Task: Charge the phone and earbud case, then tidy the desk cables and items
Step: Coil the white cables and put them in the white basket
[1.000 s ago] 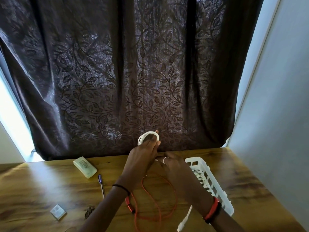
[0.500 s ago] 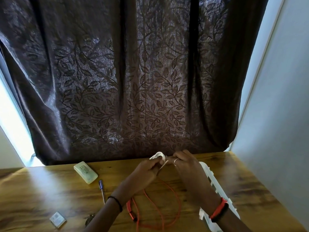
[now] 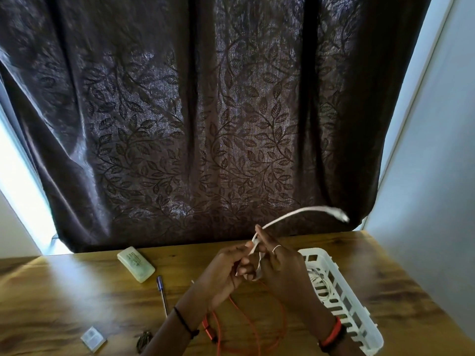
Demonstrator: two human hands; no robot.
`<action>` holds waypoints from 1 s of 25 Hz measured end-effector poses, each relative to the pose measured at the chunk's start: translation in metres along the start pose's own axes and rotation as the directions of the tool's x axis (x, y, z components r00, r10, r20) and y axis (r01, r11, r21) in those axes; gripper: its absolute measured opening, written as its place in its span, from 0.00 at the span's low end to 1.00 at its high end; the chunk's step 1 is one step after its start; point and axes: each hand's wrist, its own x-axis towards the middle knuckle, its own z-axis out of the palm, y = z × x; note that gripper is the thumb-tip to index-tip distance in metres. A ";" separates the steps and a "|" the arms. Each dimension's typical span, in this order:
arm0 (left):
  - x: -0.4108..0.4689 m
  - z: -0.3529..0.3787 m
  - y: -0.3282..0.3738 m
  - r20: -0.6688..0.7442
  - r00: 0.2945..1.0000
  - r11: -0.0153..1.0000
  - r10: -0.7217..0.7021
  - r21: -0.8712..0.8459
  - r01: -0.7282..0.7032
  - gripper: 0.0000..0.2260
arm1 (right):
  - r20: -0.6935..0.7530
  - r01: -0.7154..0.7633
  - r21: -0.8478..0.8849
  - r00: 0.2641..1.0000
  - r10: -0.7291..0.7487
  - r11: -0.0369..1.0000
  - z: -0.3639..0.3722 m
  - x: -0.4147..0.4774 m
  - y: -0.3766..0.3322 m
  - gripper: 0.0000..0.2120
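Both hands meet above the middle of the wooden desk (image 3: 64,304) around a white cable (image 3: 290,215). My left hand (image 3: 226,271) grips the bundled part of the cable with curled fingers. My right hand (image 3: 280,265), with a ring on one finger, pinches the same cable; its free end arcs up and to the right, and the plug at its tip is blurred. An orange cable (image 3: 257,322) lies looped on the desk under my wrists. A white slotted basket (image 3: 341,299) stands to the right with a white cable inside.
A pale green rectangular case (image 3: 135,264) lies at the back left, a blue pen (image 3: 162,294) beside it. A small white square item (image 3: 93,339) and a dark small object (image 3: 144,343) sit at the front left. A dark leaf-patterned curtain (image 3: 192,124) hangs behind; a wall on the right.
The round white coil held up a second ago has come down between both hands. One end of the white cable now swings free, up and to the right.
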 end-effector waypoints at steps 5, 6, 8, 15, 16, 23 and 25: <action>0.005 -0.005 0.000 0.044 0.999 0.988 -0.031 -0.153 0.038 0.13 | -0.027 -0.079 0.069 0.996 0.081 0.995 0.020 0.005 0.004 0.24; 0.005 -0.006 0.000 0.054 0.998 0.988 -0.032 -0.150 0.040 0.13 | -0.045 -0.094 0.035 0.994 0.096 0.995 0.022 0.008 0.005 0.23; 0.005 -0.010 0.003 0.075 0.997 0.990 -0.037 -0.131 0.047 0.13 | -0.103 -0.071 -0.021 0.992 0.069 0.997 0.025 0.014 0.008 0.18; -0.005 -0.024 0.023 0.148 0.987 0.998 -0.061 0.018 0.059 0.06 | -0.009 -0.136 0.022 0.991 0.137 0.990 0.009 0.022 0.003 0.11; -0.007 -0.024 0.026 0.156 0.986 0.998 -0.067 0.024 0.065 0.06 | -0.008 -0.131 0.016 0.991 0.131 0.991 0.007 0.022 0.001 0.11; -0.012 -0.026 0.035 0.107 0.993 0.894 0.049 0.438 -0.092 0.10 | 0.123 -0.239 0.047 0.965 0.232 0.970 -0.002 0.023 -0.003 0.10; -0.009 -0.026 0.037 0.096 0.988 0.782 0.125 0.604 -0.157 0.09 | 0.159 -0.285 0.154 0.952 0.261 0.946 -0.009 0.025 -0.007 0.09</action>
